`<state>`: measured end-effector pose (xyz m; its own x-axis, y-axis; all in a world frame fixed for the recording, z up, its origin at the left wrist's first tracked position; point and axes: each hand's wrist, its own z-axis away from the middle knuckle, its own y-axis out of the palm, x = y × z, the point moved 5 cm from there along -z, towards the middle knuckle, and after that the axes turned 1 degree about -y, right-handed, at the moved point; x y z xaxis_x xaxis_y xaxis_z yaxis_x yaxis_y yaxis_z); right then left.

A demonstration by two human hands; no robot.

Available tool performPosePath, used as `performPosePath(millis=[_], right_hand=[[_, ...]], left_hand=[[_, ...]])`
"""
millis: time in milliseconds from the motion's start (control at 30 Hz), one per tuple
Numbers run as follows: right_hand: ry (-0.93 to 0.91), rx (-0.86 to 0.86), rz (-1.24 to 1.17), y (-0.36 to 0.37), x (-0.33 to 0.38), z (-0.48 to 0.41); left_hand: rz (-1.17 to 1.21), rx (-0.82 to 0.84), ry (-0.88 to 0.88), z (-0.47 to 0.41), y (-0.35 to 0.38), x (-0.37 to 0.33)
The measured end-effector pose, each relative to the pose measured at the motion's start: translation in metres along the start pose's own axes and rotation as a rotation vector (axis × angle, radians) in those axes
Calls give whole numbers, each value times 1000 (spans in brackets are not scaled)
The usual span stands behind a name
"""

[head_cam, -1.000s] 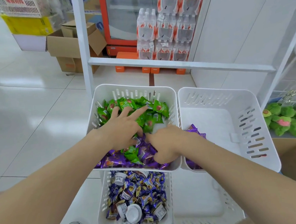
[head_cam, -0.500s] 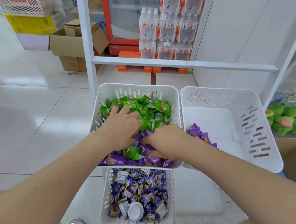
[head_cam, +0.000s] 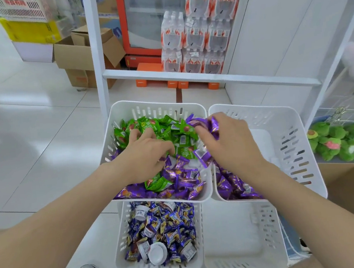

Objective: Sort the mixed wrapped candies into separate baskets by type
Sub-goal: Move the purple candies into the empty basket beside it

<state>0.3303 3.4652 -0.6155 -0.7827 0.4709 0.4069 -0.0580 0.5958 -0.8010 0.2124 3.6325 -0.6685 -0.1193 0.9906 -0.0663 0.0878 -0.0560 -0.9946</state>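
So right hand (head_cam: 226, 142) is curled round a bunch of purple candies (head_cam: 200, 123); left hand (head_cam: 145, 152) digs bent fingers (head_cam: 136, 136) into green candies (head_cam: 166, 124), grip unclear.

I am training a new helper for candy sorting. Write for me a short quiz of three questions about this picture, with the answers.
1. Multiple choice: what does the right hand hold?
A. green candies
B. purple candies
C. a white cup
2. True or false: the upper right basket holds green candies.
3. Fill in: green candies and purple candies lie mixed in the upper ___ basket.

Key
1. B
2. False: only purple candies show in it.
3. left, the upper left basket.
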Motion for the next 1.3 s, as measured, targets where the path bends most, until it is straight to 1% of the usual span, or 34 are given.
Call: performPosePath(millis=[33,100,167,267,333,400,433,467,533,567,600,667,767,800,900,933,967,1033,1133,1233,1267,1300], right_hand=[[44,-11,24,-9,-7,2],[125,43,94,-22,-26,5],[217,160,174,-26,-47,12],[294,328,259,-13,-77,24],[315,403,181,-7,-88,29],[319,459,32,-11,-89,31],[315,482,-2,-15,-90,32],[306,492,22,-19,-95,34],[299,508,206,-26,-109,39],[310,523,286,-29,-115,42],[323,531,310,-33,-119,44],[319,518,250,-40,-118,44],[275,400,151,-49,-108,39],[268,359,128,-52,-105,38],[263,311,96,-58,-97,37],[262,298,86,-60,-94,35],[256,279,77,-62,-90,33],[241,240,56,-62,-80,28],[192,243,51,-57,-55,26],[150,278,66,-51,-25,25],[140,286,58,-49,-16,26],[131,294,47,-47,-7,26]], left_hand=[[55,-39,-27,-2,-3,-3],[143,-104,-86,-6,-9,-9],[203,-158,-139,-10,-12,-12],[282,-167,-164,-14,-7,-20],[407,-190,-164,-16,-8,-33],[498,-271,-154,-19,-17,-49],[543,-325,-147,-19,-23,-59],[592,-374,-142,-19,-29,-68],[677,-445,-121,-18,-40,-88],[700,-463,-96,-18,-44,-97],[706,-464,-64,-19,-46,-107],[688,-434,3,-24,-43,-123],[632,-403,53,-36,-29,-136],[582,-399,57,-41,-24,-137],[277,-323,32,-53,-5,-141],[246,-296,20,-55,0,-142],[246,-299,12,-56,1,-142],[298,-377,-6,-52,-6,-139],[382,-457,-30,-43,-31,-127],[432,-396,-141,-32,-41,-102],[417,-330,-186,-27,-40,-90],[386,-226,-223,-21,-35,-77]])
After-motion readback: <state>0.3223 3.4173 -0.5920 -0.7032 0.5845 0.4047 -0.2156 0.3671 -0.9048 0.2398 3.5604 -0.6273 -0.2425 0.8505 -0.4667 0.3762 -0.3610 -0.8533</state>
